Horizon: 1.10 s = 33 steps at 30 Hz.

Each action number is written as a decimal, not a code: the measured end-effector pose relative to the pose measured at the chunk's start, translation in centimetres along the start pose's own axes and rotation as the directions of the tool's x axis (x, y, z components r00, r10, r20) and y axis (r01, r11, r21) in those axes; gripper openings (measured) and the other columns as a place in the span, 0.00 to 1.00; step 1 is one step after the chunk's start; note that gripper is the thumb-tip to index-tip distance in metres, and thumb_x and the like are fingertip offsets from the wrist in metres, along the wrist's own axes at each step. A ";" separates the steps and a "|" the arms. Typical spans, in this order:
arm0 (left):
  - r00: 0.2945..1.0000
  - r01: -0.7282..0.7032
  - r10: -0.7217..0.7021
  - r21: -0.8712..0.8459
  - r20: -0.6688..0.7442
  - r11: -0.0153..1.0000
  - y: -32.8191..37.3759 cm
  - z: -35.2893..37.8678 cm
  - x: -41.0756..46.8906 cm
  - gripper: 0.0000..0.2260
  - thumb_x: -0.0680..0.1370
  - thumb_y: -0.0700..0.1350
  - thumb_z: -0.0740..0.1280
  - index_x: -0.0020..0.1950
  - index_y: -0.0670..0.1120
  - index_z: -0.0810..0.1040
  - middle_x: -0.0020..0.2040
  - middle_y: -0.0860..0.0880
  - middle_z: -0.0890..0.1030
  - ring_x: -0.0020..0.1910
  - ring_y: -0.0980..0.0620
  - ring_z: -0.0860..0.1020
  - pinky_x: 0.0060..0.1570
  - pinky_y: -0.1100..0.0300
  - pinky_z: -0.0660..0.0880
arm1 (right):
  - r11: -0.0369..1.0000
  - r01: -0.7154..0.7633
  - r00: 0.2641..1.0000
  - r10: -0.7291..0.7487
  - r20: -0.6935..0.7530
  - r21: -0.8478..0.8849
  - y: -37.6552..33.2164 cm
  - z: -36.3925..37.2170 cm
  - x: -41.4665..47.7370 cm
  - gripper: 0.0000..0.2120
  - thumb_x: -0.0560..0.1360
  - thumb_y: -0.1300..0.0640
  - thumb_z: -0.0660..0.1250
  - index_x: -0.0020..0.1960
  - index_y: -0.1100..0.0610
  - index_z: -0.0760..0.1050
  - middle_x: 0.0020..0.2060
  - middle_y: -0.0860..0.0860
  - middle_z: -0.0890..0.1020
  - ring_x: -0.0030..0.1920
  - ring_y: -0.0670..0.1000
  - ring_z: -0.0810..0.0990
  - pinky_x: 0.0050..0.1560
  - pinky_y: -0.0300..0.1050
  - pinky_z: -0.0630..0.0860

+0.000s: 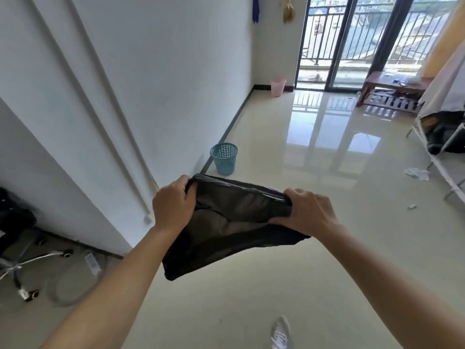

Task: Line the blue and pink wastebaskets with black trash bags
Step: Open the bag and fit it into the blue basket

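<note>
I hold a black trash bag point(234, 222) in the air with its mouth stretched open between both hands. My left hand point(173, 205) grips the left side of the bag's rim. My right hand point(305, 210) pinches the right side. A blue mesh wastebasket point(224, 158) stands upright on the floor by the white wall, a short way beyond the bag, with no liner in it. A pink mesh wastebasket point(278, 88) stands in the far corner beside the balcony door, also without a liner.
Glossy cream floor tiles point(314, 152) stretch ahead. An office chair base point(32, 263) with casters sits at lower left. A metal-framed bed point(442, 137) lines the right side, a wooden shoe rack point(392, 94) stands by the glass door, paper scraps point(417, 173) lie near the bed, and my white shoe point(280, 333) shows below.
</note>
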<state>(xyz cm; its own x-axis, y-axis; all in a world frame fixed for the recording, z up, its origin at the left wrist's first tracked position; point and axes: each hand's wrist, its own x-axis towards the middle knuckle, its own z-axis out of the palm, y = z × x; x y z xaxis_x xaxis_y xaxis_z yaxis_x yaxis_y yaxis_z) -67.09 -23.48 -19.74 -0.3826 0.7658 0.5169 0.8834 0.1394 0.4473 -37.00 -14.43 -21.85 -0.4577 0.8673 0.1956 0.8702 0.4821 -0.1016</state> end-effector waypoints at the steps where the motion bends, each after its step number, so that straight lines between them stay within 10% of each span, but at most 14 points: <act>1: 1.000 -0.003 0.004 -0.010 0.021 1.000 0.1 2.3 2.1 0.11 0.81 0.49 0.62 0.45 0.45 0.78 0.33 0.48 0.80 0.29 0.49 0.72 0.29 0.62 0.63 | 1.000 0.006 0.999 -0.005 0.031 -0.021 1.5 0.9 2.4 0.32 0.59 0.23 0.66 0.53 0.45 0.72 0.42 0.44 0.78 0.43 0.51 0.81 0.40 0.45 0.71; 7: 0.998 0.025 -0.024 -0.022 0.052 0.999 2.0 14.7 16.7 0.13 0.80 0.51 0.61 0.40 0.46 0.75 0.30 0.52 0.76 0.29 0.47 0.74 0.28 0.60 0.67 | 0.997 0.015 0.995 -0.007 0.098 -0.079 9.4 5.5 18.6 0.32 0.63 0.41 0.73 0.64 0.47 0.68 0.47 0.48 0.76 0.43 0.56 0.81 0.38 0.45 0.68; 11: 0.998 0.040 -0.039 -0.019 0.052 0.999 2.1 20.1 25.9 0.12 0.80 0.52 0.61 0.36 0.53 0.69 0.26 0.58 0.69 0.26 0.53 0.69 0.27 0.64 0.59 | 0.999 0.008 0.994 -0.011 0.109 0.032 12.7 6.4 30.2 0.40 0.62 0.35 0.72 0.70 0.45 0.65 0.52 0.49 0.78 0.48 0.56 0.82 0.45 0.48 0.74; 14: 0.997 0.068 -0.068 0.013 0.041 0.998 0.4 23.3 31.2 0.13 0.80 0.53 0.61 0.36 0.54 0.67 0.25 0.58 0.68 0.25 0.54 0.68 0.26 0.64 0.59 | 0.989 -0.005 0.998 -0.003 0.059 0.147 13.8 7.1 38.3 0.35 0.66 0.27 0.65 0.65 0.47 0.70 0.50 0.49 0.80 0.49 0.56 0.81 0.46 0.50 0.74; 19: 0.999 0.023 -0.027 0.093 0.035 0.995 -4.1 30.2 39.9 0.09 0.79 0.53 0.63 0.43 0.51 0.73 0.30 0.60 0.69 0.26 0.57 0.67 0.26 0.68 0.56 | 0.988 0.062 0.996 -0.071 0.061 0.138 14.7 11.0 52.1 0.14 0.73 0.47 0.63 0.58 0.48 0.74 0.46 0.48 0.80 0.47 0.56 0.81 0.41 0.47 0.70; 33: 0.992 0.052 -0.062 0.095 0.111 0.994 -15.3 48.6 72.8 0.10 0.79 0.53 0.64 0.54 0.48 0.78 0.47 0.50 0.84 0.41 0.46 0.81 0.36 0.56 0.75 | 0.995 -0.072 0.996 0.075 -0.045 0.065 18.7 17.7 89.8 0.14 0.72 0.49 0.64 0.57 0.48 0.75 0.45 0.49 0.82 0.45 0.57 0.82 0.41 0.46 0.67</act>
<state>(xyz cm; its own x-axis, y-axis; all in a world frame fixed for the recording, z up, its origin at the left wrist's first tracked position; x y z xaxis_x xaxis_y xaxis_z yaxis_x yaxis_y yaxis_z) -95.32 60.66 -24.40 -0.4043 0.8204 0.4042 0.8842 0.2377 0.4021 -65.06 74.63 -23.47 -0.3821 0.8948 0.2309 0.8875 0.4250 -0.1783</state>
